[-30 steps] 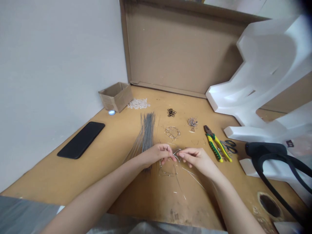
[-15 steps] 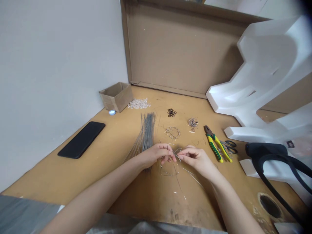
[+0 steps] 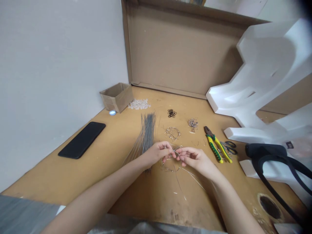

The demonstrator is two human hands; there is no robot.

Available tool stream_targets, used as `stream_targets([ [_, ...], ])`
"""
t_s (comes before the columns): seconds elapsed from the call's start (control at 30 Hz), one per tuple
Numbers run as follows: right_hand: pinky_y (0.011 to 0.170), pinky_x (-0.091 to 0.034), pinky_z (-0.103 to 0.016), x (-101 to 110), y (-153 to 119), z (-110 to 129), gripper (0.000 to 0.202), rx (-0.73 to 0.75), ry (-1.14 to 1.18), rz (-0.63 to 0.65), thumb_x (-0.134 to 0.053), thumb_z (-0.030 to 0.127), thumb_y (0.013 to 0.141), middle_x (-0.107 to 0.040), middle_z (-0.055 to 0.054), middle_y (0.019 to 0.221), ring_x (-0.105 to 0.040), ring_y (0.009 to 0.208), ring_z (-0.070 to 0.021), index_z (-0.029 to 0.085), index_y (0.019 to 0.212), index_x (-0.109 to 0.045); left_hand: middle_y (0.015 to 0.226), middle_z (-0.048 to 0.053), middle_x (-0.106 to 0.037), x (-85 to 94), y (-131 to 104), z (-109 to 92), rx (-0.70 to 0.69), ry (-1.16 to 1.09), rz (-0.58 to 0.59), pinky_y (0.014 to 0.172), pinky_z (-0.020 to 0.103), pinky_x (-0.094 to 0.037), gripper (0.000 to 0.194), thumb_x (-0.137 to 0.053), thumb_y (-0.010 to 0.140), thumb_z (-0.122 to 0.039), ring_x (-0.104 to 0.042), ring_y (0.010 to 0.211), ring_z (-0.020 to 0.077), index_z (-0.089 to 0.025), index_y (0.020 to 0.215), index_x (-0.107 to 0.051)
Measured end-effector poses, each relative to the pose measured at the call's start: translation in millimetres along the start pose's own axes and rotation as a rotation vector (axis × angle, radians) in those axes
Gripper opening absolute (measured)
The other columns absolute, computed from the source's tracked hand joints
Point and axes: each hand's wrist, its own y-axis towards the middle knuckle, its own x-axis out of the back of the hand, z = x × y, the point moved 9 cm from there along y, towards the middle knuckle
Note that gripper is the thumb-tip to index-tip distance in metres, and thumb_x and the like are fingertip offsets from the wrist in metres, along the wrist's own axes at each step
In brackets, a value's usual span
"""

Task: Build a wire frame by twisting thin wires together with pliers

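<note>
My left hand [image 3: 158, 153] pinches a thin silvery wire piece [image 3: 174, 150], bent into loops, between thumb and fingers. Close beside it, my right hand [image 3: 193, 160] grips the same wire piece from the right, fingers closed. Just below the hands a wire ring [image 3: 168, 169] is partly visible; whether it joins the held piece I cannot tell. Left of my hands lies a bundle of straight grey wires [image 3: 148, 130], partly under my left wrist. A second wire ring [image 3: 172, 133] with twisted ends rests just beyond my fingers.
Pliers with yellow-green handles [image 3: 214, 146] and scissors [image 3: 230, 147] lie to the right. Farther back are black rings [image 3: 172, 113], a small metal pile [image 3: 193, 123] and clear bits [image 3: 139, 104]. A cardboard box [image 3: 117, 97], black phone [image 3: 82, 139] and white foam [image 3: 268, 65] flank the table.
My fingers have shifted on the wire, and its loops now sit at a different angle between my hands. The right hand has turned slightly, with its fingers lower. Things on the table stay in place.
</note>
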Motion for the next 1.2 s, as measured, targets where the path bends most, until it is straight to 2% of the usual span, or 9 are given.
stream_targets([
  [0.3, 0.064, -0.045, -0.027, 2, -4, 7, 0.031, 0.013, -0.018, -0.014, -0.065, 0.019, 0.067, -0.060, 0.000, 0.073, -0.054, 0.060, -0.0090, 0.017, 0.097, -0.061, 0.072, 0.000, -0.063, 3.0, -1, -8, -0.028, -0.032, -0.049, 0.051, 0.020, -0.037, 0.013, -0.051, 0.074, -0.024, -0.042, 0.044, 0.0041, -0.014, 0.067, -0.047],
  [0.47, 0.065, -0.047, -0.028, 4, -4, 6, 0.031, 0.007, 0.002, -0.005, -0.064, 0.024, 0.070, -0.062, -0.003, 0.078, -0.055, 0.062, -0.0093, 0.017, 0.100, -0.060, 0.076, 0.002, -0.064, 3.5, -2, -11, -0.037, 0.005, -0.027, 0.054, 0.020, -0.038, 0.013, -0.051, 0.075, -0.026, -0.045, 0.046, 0.0042, -0.014, 0.070, -0.048],
  [0.67, 0.063, -0.048, -0.029, 6, -3, 4, 0.029, 0.003, -0.015, 0.001, -0.056, 0.033, 0.078, -0.065, -0.007, 0.084, -0.056, 0.059, -0.0093, 0.015, 0.101, -0.060, 0.075, 0.001, -0.064, 5.3, 0, -6, -0.017, -0.007, -0.029, 0.053, 0.021, -0.037, 0.013, -0.050, 0.076, -0.025, -0.043, 0.044, 0.0041, -0.014, 0.070, -0.047],
  [0.93, 0.063, -0.046, -0.027, 1, -3, 6, 0.031, 0.021, -0.014, 0.035, -0.058, 0.029, 0.076, -0.060, -0.003, 0.083, -0.053, 0.062, -0.0091, 0.017, 0.105, -0.056, 0.075, 0.001, -0.063, 3.6, 0, -9, -0.018, -0.016, -0.035, 0.052, 0.021, -0.038, 0.014, -0.051, 0.074, -0.027, -0.045, 0.047, 0.0051, -0.014, 0.069, -0.048],
  [1.2, 0.053, -0.043, -0.023, 5, -3, 8, 0.028, 0.023, -0.121, -0.046, -0.055, 0.028, 0.075, -0.057, -0.001, 0.077, -0.048, 0.055, -0.0079, 0.018, 0.102, -0.057, 0.078, 0.002, -0.063, 1.1, -3, -14, -0.050, 0.073, -0.015, 0.055, 0.021, -0.038, 0.015, -0.050, 0.078, -0.028, -0.047, 0.051, 0.0051, -0.014, 0.073, -0.050],
])
